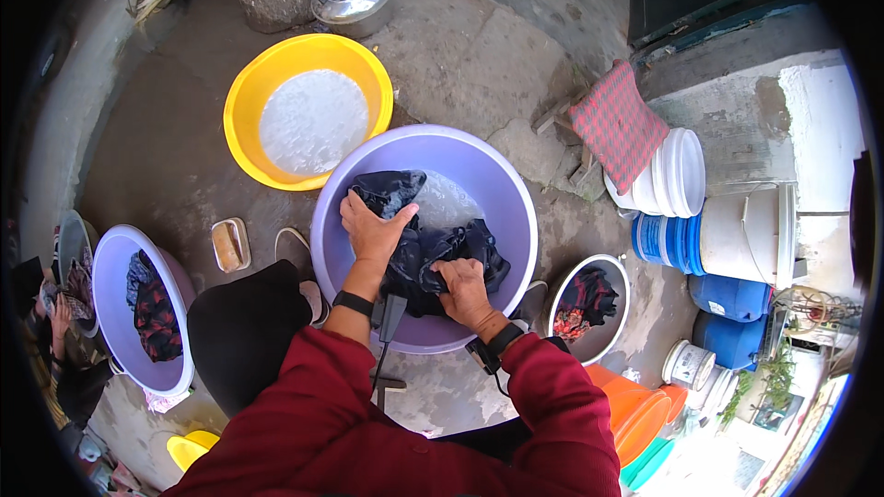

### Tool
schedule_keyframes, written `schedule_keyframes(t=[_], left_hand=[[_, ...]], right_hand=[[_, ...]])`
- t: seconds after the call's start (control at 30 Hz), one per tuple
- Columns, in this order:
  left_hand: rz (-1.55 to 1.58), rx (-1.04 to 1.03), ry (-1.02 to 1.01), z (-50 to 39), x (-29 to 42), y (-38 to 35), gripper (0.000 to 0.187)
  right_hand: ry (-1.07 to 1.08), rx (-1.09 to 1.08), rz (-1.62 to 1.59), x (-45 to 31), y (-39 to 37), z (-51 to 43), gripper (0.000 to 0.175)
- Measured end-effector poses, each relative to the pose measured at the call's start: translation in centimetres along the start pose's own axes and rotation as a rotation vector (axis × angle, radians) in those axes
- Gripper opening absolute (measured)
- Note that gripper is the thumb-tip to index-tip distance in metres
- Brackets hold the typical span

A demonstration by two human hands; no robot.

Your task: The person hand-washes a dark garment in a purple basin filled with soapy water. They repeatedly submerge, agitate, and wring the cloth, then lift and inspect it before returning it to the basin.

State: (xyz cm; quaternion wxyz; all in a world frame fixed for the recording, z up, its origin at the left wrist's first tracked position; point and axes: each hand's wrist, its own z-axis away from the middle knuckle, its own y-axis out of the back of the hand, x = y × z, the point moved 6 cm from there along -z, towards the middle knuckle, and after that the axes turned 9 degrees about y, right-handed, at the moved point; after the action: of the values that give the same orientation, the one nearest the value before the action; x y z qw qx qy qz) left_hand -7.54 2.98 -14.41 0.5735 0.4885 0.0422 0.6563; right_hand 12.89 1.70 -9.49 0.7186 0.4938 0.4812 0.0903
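A large purple plastic basin (423,132) stands in front of me with sudsy water (447,200) in its bottom. Dark wet cloth (442,248), probably a garment, is bunched across the basin. My left hand (373,224) grips a folded, foamy part of it near the basin's left side, thumb spread to the right. Lower and to the right, my right hand (464,290) pinches another part of the same cloth, its fingertips hidden in the folds. Both wrists wear dark straps with small devices and cables.
A yellow basin (238,117) of foamy water touches the purple one. A soap bar (226,247) lies in a dish at left. Beyond it, another purple basin (110,276) holds clothes; a person's hand (62,317) is behind. At right are a grey basin (615,338) and a cushioned stool (615,124).
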Motion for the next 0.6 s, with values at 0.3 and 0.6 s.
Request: schedule_keyframes(t=[0.3,0.6], left_hand=[[-0.502,-0.127,-0.296,3.0,-7.0,-7.9,0.084],[-0.661,-0.108,-0.343,-4.4,-3.0,-11.3,0.052]], right_hand=[[-0.027,-0.384,0.091,2.8,-5.7,-0.3,0.045],[-0.268,-0.356,0.082,9.8,-9.5,-7.1,0.049]])
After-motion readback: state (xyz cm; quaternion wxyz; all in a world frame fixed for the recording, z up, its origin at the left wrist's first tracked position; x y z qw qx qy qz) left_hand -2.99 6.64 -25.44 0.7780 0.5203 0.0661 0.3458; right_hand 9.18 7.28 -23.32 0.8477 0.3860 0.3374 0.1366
